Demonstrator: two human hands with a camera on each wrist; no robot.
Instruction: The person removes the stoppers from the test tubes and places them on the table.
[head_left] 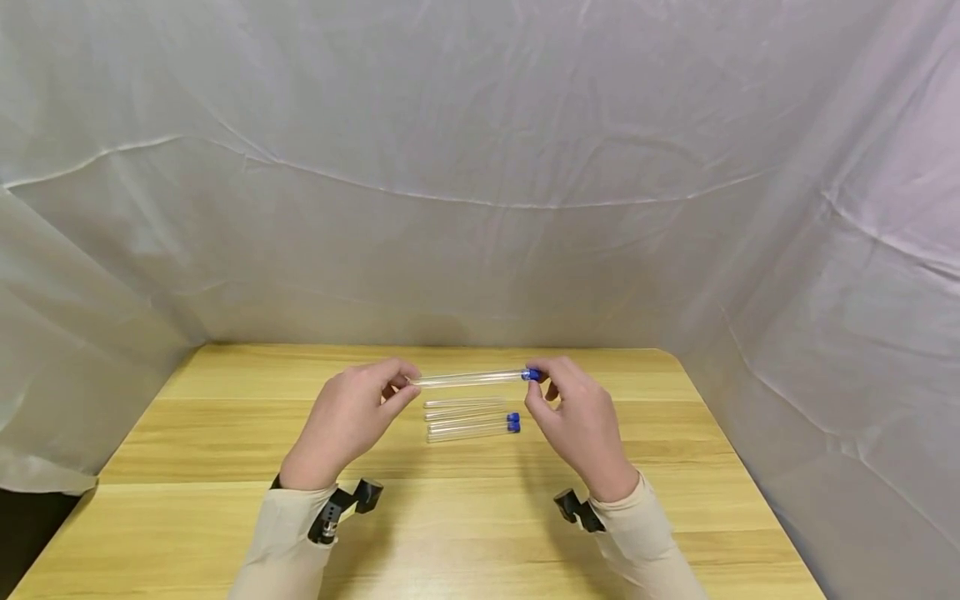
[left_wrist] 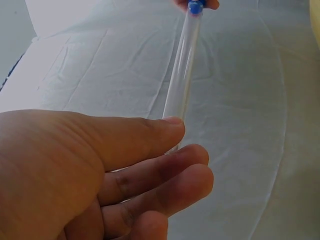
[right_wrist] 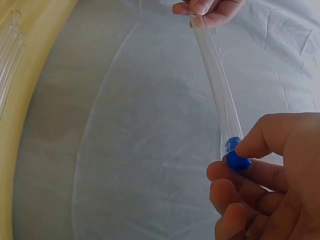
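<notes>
i hold the clear tube level, left hand pinching its closed end, right hand pinching the blue cap for purchase, spare tubes lying beneath my grip.

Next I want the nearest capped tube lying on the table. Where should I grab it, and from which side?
Pinch the capped tube at mid-length from above, fingers across its front and back sides. It lies flat, left to right, blue cap at its right end, with other tubes close behind, so the near side seems freest. Both hands, left hand and right hand, hold another tube.
</notes>
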